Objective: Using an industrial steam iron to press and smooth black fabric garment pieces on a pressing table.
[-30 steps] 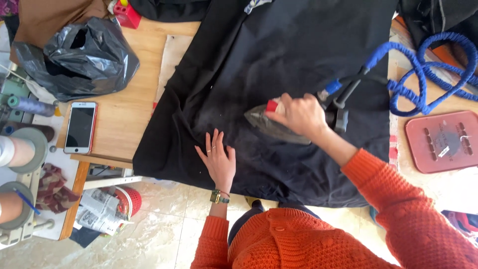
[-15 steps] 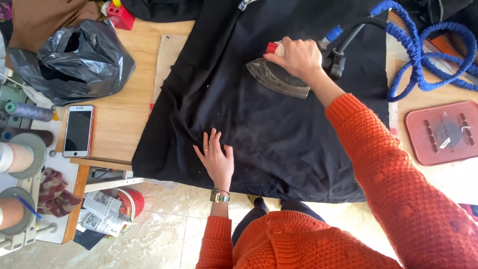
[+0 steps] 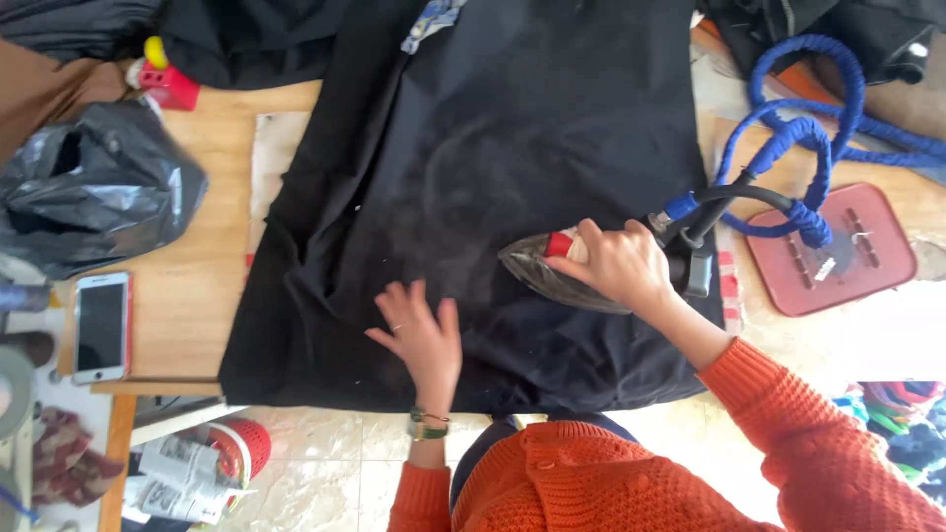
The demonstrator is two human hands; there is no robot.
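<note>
While the right hand point(image 3: 616, 264) is wrapped closed around the handle of the steam iron point(image 3: 562, 276), the iron's soleplate rests flat on the black garment point(image 3: 512, 148), which lies spread across the wooden worktop point(image 3: 192, 296) with its lower edge at the near rim. The left hand point(image 3: 422, 335) lies open, palm down and fingers spread, on the cloth just to the left of the iron's tip, gripping nothing. A faint haze of steam shows over the fabric ahead of the iron.

To press well here, the flat hand should, in my judgement, keep the cloth taut and smooth in front of the tip while staying clear of the hot plate and the steam, since the two are near each other. The iron is best kept level and gliding rather than parked, as dark fabric tends to go shiny under lingering heat. The blue-wrapped hose point(image 3: 788, 128) loops from the back of the iron over to the right, beside the red rest mat point(image 3: 867, 276); it needs slack so it does not drag the iron or rumple the cloth. The phone point(image 3: 101, 327) and the black plastic bag point(image 3: 94, 192) sit well apart on the left.
</note>
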